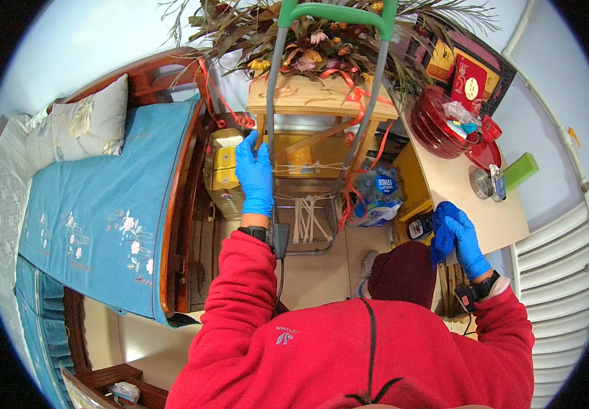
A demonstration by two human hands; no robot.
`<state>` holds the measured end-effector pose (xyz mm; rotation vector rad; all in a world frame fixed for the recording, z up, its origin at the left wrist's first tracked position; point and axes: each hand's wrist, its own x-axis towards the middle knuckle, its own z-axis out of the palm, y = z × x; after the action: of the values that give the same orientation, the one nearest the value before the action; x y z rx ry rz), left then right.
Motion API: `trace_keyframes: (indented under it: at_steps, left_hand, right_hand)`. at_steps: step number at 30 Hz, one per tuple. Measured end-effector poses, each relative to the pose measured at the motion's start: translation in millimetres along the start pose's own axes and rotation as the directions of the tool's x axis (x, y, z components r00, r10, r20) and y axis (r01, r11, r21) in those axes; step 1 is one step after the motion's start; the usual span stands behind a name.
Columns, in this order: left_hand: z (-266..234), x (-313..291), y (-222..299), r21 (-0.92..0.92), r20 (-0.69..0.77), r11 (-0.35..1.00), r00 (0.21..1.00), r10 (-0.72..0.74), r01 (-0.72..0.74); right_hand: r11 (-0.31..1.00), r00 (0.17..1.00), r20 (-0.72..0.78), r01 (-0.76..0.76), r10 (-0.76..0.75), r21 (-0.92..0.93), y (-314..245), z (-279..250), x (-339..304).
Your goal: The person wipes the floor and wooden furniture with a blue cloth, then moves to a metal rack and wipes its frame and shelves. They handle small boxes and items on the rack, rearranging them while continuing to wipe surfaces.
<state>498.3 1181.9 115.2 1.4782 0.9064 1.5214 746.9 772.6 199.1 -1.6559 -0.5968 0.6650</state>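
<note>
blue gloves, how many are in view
2: the left glove on the left hand, beside a green-handled frame, and the right glove on the right hand, which grips a dark blue cloth.

See, at left, a wooden bench (177, 198) under a teal embroidered cover (93, 204), with a pale floral pillow (90, 121) on it. Find dried flowers (316, 38) atop a light wooden table (308, 102), and bottles (379, 187) packed together on the floor. Note stacked red baskets (437, 129) and, at right, a white radiator (556, 262).
</note>
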Motion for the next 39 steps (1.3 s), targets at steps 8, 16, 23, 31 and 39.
trace_keyframes:
  at_steps: [8, 16, 23, 31, 39]
  left_hand:
    - [-10, 1, 9, -0.262, 0.137, 0.945, 0.976, -0.167, 0.198]
    - [-8, -21, 52, -0.363, 0.533, 0.906, 0.846, 0.008, 0.22]
    - [-15, -10, 42, -0.669, 0.34, 0.627, 0.914, -0.219, 0.399]
    - [-31, 3, 36, -0.756, 0.176, 0.528, 0.898, -0.404, 0.386]
    - [-37, 4, 31, -0.769, 0.153, 0.538, 0.917, -0.369, 0.345]
  right_hand:
    - [0.991, 0.938, 0.321, 0.118, -0.134, 0.069, -42, 126, 36]
    - [0.921, 0.821, 0.467, 0.389, -0.328, -0.037, -67, 258, 114]
    - [0.969, 0.667, 0.745, 0.186, -0.004, -0.162, -126, 268, 181]
    - [0.1, 0.46, 0.636, 0.85, -0.619, -0.517, -120, 334, 283]
    - [0.243, 0.599, 0.565, 0.777, -0.567, -0.58, -142, 309, 278]
